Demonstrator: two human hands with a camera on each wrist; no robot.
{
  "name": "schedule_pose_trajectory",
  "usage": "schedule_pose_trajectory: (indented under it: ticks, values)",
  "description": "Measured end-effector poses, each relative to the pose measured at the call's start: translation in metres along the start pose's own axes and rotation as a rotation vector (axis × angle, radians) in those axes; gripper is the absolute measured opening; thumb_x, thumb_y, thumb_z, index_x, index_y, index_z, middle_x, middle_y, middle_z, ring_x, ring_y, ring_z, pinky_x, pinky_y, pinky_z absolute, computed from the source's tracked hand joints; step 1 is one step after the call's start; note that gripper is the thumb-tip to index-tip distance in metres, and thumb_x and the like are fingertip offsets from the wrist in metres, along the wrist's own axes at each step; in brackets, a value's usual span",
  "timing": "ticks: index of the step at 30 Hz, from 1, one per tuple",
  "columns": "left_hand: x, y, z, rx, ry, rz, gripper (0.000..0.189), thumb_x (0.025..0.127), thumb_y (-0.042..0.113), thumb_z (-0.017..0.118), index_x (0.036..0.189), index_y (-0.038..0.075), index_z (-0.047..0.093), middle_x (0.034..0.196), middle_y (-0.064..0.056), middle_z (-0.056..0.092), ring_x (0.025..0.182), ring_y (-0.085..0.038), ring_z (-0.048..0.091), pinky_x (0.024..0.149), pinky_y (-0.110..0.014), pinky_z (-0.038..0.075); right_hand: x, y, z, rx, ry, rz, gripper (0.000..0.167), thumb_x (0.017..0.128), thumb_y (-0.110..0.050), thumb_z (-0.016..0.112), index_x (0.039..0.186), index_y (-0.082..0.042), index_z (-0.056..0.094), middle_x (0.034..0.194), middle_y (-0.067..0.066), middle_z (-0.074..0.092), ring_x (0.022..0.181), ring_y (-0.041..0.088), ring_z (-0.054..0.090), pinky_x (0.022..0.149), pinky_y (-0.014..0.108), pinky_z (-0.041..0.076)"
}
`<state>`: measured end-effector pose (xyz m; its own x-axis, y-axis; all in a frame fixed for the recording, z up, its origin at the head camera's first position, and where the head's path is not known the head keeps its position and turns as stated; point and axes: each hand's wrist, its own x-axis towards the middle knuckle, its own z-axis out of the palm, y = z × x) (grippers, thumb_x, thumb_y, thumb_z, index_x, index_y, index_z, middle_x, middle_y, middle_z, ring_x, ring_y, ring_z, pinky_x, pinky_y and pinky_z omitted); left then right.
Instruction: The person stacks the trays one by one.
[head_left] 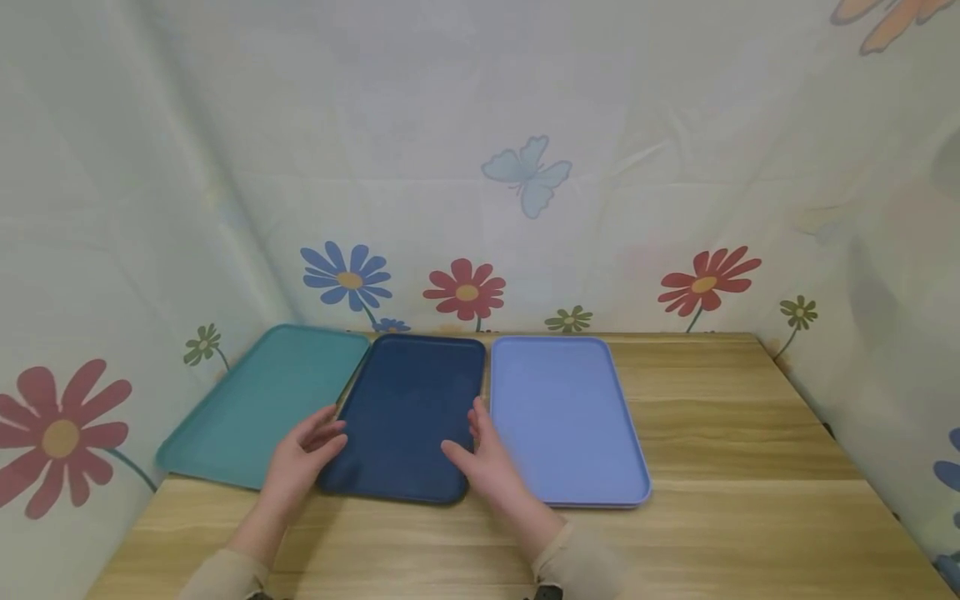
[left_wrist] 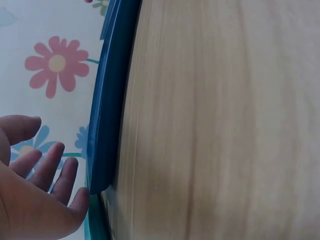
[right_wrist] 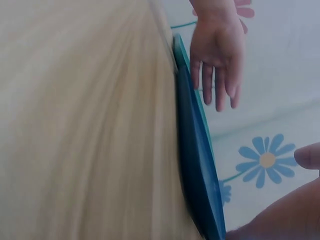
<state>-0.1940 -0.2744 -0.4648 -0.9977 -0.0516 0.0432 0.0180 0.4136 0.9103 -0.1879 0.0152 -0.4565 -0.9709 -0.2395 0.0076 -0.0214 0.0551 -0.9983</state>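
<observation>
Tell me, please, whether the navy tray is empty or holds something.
Empty. In the head view, the navy tray lies flat, and its visible surface is bare, with nothing lying on it.

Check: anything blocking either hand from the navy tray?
Nothing visible. The left hand and right hand flank the navy tray, no object between. The teal tray lies to its left, the light-blue tray to its right; neither covers it.

The left hand [left_wrist: 35, 197] reaches in at lower left, fingers loosely spread, little finger just beside the dark blue tray [left_wrist: 107, 110]. That tray lies edge-on along the wooden table [left_wrist: 210, 120]; a teal tray [left_wrist: 98, 221] shows below. Flowers dot the pale cloth [left_wrist: 17, 92].
</observation>
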Motion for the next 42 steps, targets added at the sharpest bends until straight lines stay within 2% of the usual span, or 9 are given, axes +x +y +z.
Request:
schedule_pose_trajectory:
  ticks: [3, 7, 9, 11, 18, 25, 35, 42]
  values:
    - [0.001, -0.001, -0.001, -0.001, -0.004, -0.024, 0.065, 0.098, 0.023, 0.064, 0.153, 0.004, 0.035, 0.144, -0.022, 0.049, 0.132, -0.034, 0.046, 0.089, -0.010, 0.041, 0.000, 0.004, 0.007, -0.035, 0.027, 0.012, 0.087, 0.097, -0.017, 0.065, 0.158, -0.003, 0.005, 0.161, 0.025, 0.012, 0.146, 0.045, 0.012, 0.113, 0.062, 0.020]
    - [0.003, -0.002, -0.003, -0.031, -0.026, -0.065, 0.072, 0.098, 0.025, 0.064, 0.157, 0.008, 0.025, 0.151, -0.022, 0.041, 0.142, -0.036, 0.032, 0.105, -0.032, 0.040, 0.000, 0.008, 0.014, -0.051, 0.059, 0.049, 0.088, 0.095, -0.018, 0.067, 0.159, -0.007, 0.007, 0.163, 0.019, 0.007, 0.147, 0.041, 0.007, 0.113, 0.064, 0.017]
    - [0.004, -0.003, -0.003, -0.050, -0.030, -0.075, 0.076, 0.098, 0.024, 0.065, 0.158, 0.010, 0.021, 0.152, -0.023, 0.037, 0.143, -0.037, 0.029, 0.110, -0.044, 0.035, 0.000, 0.010, 0.016, -0.047, 0.067, 0.062, 0.089, 0.095, -0.017, 0.068, 0.159, -0.007, 0.007, 0.164, 0.020, 0.006, 0.148, 0.041, 0.005, 0.113, 0.064, 0.016]
    - [0.005, -0.005, -0.003, -0.075, -0.034, -0.079, 0.078, 0.097, 0.022, 0.065, 0.159, 0.011, 0.018, 0.154, -0.023, 0.035, 0.144, -0.037, 0.026, 0.112, -0.050, 0.031, 0.000, 0.011, 0.018, -0.044, 0.073, 0.064, 0.090, 0.094, -0.017, 0.069, 0.159, -0.006, 0.007, 0.163, 0.021, 0.004, 0.148, 0.042, 0.003, 0.113, 0.065, 0.016]
    - [0.005, -0.008, 0.001, -0.122, -0.066, -0.088, 0.084, 0.096, 0.025, 0.067, 0.160, 0.013, 0.014, 0.160, -0.020, 0.022, 0.147, -0.038, 0.018, 0.114, -0.051, 0.027, 0.001, 0.012, 0.021, -0.003, 0.085, 0.082, 0.091, 0.094, -0.015, 0.068, 0.159, -0.005, 0.005, 0.162, 0.024, 0.003, 0.147, 0.045, 0.002, 0.112, 0.066, 0.017]
    - [0.007, -0.010, 0.001, -0.155, -0.084, -0.144, 0.086, 0.096, 0.020, 0.067, 0.160, 0.014, 0.009, 0.162, -0.021, 0.015, 0.148, -0.039, 0.014, 0.116, -0.053, 0.022, 0.002, 0.012, 0.021, 0.020, 0.078, 0.091, 0.090, 0.093, -0.011, 0.067, 0.158, -0.002, 0.006, 0.162, 0.025, 0.005, 0.146, 0.045, 0.005, 0.112, 0.065, 0.019]
    - [0.011, -0.010, -0.005, -0.206, -0.130, -0.196, 0.081, 0.098, 0.016, 0.064, 0.159, 0.008, 0.011, 0.160, -0.023, 0.020, 0.147, -0.038, 0.014, 0.117, -0.054, 0.016, 0.004, 0.009, 0.017, 0.078, 0.080, 0.100, 0.087, 0.093, -0.008, 0.065, 0.157, 0.001, 0.006, 0.161, 0.027, 0.005, 0.146, 0.047, 0.005, 0.113, 0.063, 0.019]
    - [0.012, -0.009, -0.008, -0.219, -0.120, -0.228, 0.077, 0.098, 0.017, 0.063, 0.158, 0.005, 0.016, 0.160, -0.024, 0.020, 0.148, -0.037, 0.014, 0.118, -0.055, 0.012, 0.004, 0.010, 0.016, 0.124, 0.107, 0.072, 0.081, 0.093, -0.005, 0.063, 0.154, 0.008, 0.011, 0.157, 0.034, 0.010, 0.143, 0.051, 0.012, 0.114, 0.059, 0.022]
